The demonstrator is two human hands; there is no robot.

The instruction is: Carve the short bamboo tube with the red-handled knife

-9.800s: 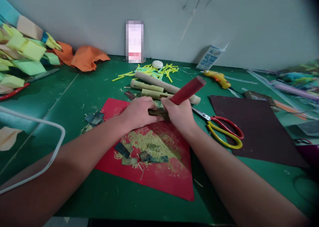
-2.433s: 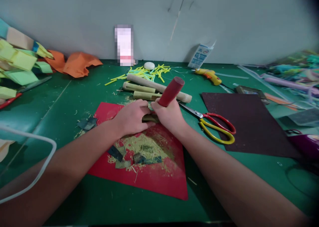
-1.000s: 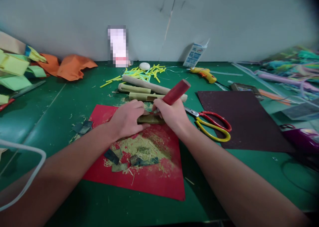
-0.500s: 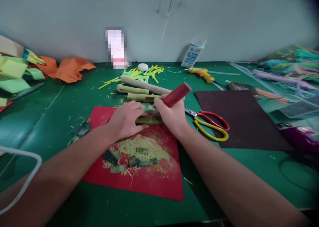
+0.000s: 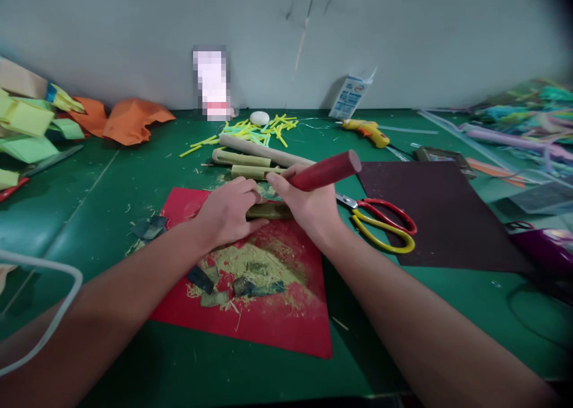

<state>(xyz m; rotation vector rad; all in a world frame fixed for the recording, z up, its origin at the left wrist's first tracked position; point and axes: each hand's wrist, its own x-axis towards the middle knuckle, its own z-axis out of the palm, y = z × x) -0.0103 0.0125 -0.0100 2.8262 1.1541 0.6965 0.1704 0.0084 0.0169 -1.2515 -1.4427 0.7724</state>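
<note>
My left hand (image 5: 228,211) is closed on a short olive-brown bamboo piece (image 5: 271,210), pinning it flat above a red sheet (image 5: 286,330). In my right hand (image 5: 313,211) is a tool with a thick red round handle (image 5: 329,170), slanted up to the right. Its working end is hidden behind my fingers, close to the bamboo's right part. Pale dust and shavings (image 5: 264,256) and several dark flat scraps (image 5: 244,287) lie on the sheet below my hands. Just behind them are cut bamboo pieces (image 5: 250,171) and a longer pale stick (image 5: 264,150).
Scissors (image 5: 394,241) with red and yellow handles lie right of my right hand, partly over a dark sheet (image 5: 434,211). Farther back are a yellow glue gun (image 5: 369,132), a carton (image 5: 351,96) and yellow strips (image 5: 201,145). Orange cloth or paper (image 5: 134,121) sits at left.
The red handle has tipped lower toward the right as my right hand turned slightly. My left hand keeps its hold on the bamboo. The whole view has shifted a little.
</note>
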